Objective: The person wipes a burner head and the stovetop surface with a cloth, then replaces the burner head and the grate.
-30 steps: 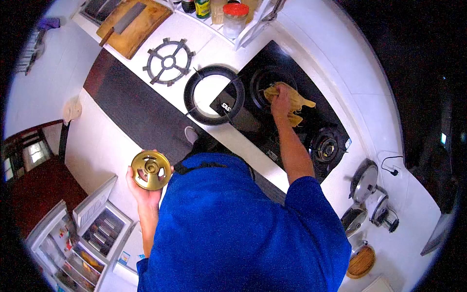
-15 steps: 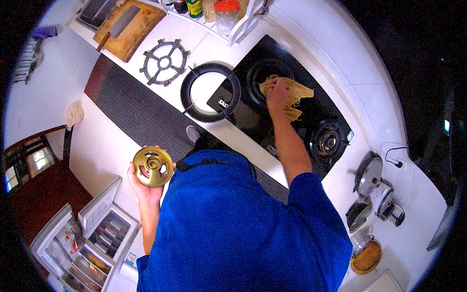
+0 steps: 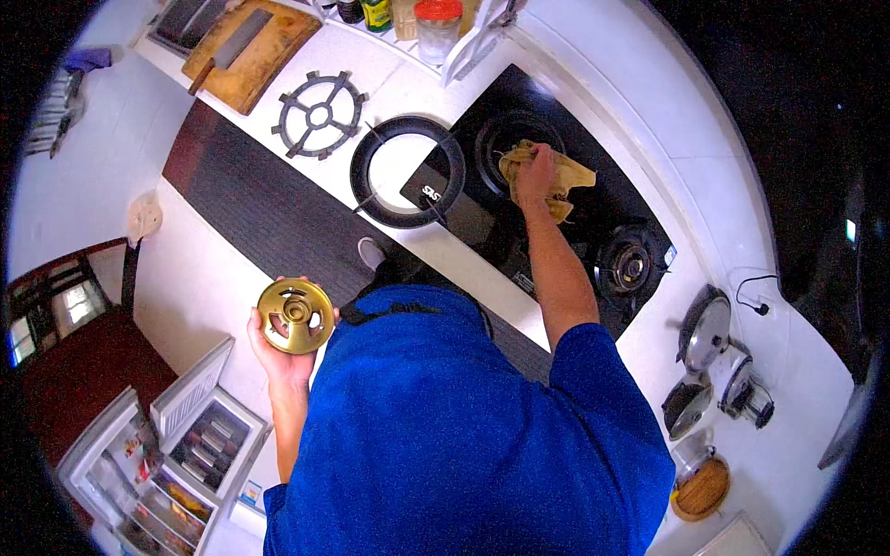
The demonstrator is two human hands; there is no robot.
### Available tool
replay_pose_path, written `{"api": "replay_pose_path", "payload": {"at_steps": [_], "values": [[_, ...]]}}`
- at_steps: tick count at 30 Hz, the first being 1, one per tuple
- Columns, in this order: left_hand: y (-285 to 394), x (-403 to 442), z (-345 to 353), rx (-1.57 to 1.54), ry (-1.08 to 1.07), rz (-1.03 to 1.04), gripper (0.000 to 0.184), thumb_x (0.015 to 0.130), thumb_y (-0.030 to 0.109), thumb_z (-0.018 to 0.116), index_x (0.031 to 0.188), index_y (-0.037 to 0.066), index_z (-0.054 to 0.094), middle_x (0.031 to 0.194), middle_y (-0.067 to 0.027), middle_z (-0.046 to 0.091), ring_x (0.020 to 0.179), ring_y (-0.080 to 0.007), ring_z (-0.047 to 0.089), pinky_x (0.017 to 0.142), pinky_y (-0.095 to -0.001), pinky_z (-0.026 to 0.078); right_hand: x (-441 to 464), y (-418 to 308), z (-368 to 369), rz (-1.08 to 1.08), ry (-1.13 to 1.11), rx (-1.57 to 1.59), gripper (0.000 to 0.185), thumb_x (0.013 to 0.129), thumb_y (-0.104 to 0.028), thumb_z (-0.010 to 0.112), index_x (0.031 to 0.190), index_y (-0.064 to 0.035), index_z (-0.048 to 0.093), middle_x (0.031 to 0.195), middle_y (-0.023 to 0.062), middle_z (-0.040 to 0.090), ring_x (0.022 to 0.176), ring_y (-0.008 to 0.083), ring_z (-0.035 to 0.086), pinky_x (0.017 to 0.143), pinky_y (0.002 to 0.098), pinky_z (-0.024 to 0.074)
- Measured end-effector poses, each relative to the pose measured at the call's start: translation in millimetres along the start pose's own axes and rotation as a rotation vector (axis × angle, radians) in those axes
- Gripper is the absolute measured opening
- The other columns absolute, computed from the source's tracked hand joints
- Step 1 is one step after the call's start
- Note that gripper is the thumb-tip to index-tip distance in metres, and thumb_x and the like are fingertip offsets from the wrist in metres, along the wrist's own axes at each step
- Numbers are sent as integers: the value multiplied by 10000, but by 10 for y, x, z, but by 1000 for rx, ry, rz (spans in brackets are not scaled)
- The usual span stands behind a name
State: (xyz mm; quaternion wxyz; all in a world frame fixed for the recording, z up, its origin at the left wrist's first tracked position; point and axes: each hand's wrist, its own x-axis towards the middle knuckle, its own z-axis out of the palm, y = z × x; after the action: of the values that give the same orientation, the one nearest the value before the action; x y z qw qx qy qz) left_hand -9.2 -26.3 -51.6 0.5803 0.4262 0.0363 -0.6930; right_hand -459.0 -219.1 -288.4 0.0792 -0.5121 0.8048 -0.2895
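A round brass-coloured burner part (image 3: 296, 316) with cut-out slots rests in my left hand (image 3: 286, 361), its fingers curled round the rim. My right hand (image 3: 535, 178) presses a yellow-brown cloth (image 3: 573, 176) on the black glass stove (image 3: 482, 222), at the edge of the far burner's round recess (image 3: 491, 139). The other burner (image 3: 630, 266) sits on the stove nearer my right arm. A black ring-shaped pan support (image 3: 363, 176) overlaps the stove's left corner and the counter. Beside it on the white counter lies a spoked black support (image 3: 319, 116).
A wooden board (image 3: 269, 65) with a cleaver (image 3: 243, 39) lies at the upper left. A rack holds a red-lidded jar (image 3: 438, 32) and bottles. Pots (image 3: 705, 334) and a round wooden lid (image 3: 702, 488) are at the right. An open fridge (image 3: 199, 435) stands lower left.
The cloth and my right hand have shifted slightly over the stove beside the far burner recess. My left hand still holds the brass-coloured part. The whole view has shifted a little.
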Motion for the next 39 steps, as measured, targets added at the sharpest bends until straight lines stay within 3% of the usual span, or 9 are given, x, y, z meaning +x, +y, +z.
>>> {"api": "replay_pose_path", "payload": {"at_steps": [3,5,9,12,16,25,29,34,39], "values": [[3,3,36,41,-7,1,620,950,592,448,1399,169,501,1400,-158,533,1299,-379,507,970,-699,448,51,164,-68,-212,47,73,366,766,72,545,1113,-42,516,1077,207,598,1041,445,574,886,501,456],[31,5,38,37,-6,-2,620,949,591,448,1401,170,499,1401,-158,531,1302,-381,503,974,-701,444,97,74,-409,-111,-339,8,349,797,-7,629,1133,-40,543,1089,202,598,1072,402,583,908,480,470],[79,-4,46,22,-24,6,620,948,589,444,1405,172,495,1405,-159,528,1310,-384,495,984,-705,433,224,391,-545,-108,-239,44,314,793,20,606,1099,-36,560,1066,208,652,1056,403,620,905,460,488],[90,3,25,-1,2,5,622,945,590,450,1407,176,496,1408,-160,529,1310,-383,495,992,-705,424,251,506,-751,330,31,135,296,757,-85,724,1046,-31,688,1005,174,703,990,366,669,909,429,521],[75,46,17,-14,-10,-37,623,936,584,464,1408,179,497,1414,-160,525,1315,-378,493,1006,-707,408,198,628,-467,-140,-42,-69,383,764,-122,724,1132,-21,691,1098,206,681,1023,379,654,927,463,517],[88,113,194,26,-78,-73,652,923,585,487,1422,166,492,1427,-165,509,1322,-382,483,1010,-699,412,42,-91,-4,201,1,-14,250,773,-84,625,976,52,678,881,275,681,875,470,650,791,553,512],[75,122,144,-4,-117,-86,663,935,581,454,1439,150,477,1448,-175,501,1342,-388,469,1033,-716,381,39,-40,63,271,-140,-122,251,793,-80,637,1021,20,661,1043,243,669,1026,430,627,889,510,490],[105,119,158,-29,-107,-67,669,928,581,467,1436,146,479,1439,-176,508,1332,-395,477,1026,-714,390,-205,-15,156,-79,187,-55,436,822,-159,713,1231,-42,614,1153,227,647,1067,422,612,895,535,498],[121,118,93,-33,-99,-65,671,932,587,461,1433,142,477,1437,-176,509,1331,-401,476,1024,-714,394,-42,77,-54,-188,-126,-189,456,837,-128,687,1284,-98,607,1111,203,651,1034,415,624,882,524,509]]}}
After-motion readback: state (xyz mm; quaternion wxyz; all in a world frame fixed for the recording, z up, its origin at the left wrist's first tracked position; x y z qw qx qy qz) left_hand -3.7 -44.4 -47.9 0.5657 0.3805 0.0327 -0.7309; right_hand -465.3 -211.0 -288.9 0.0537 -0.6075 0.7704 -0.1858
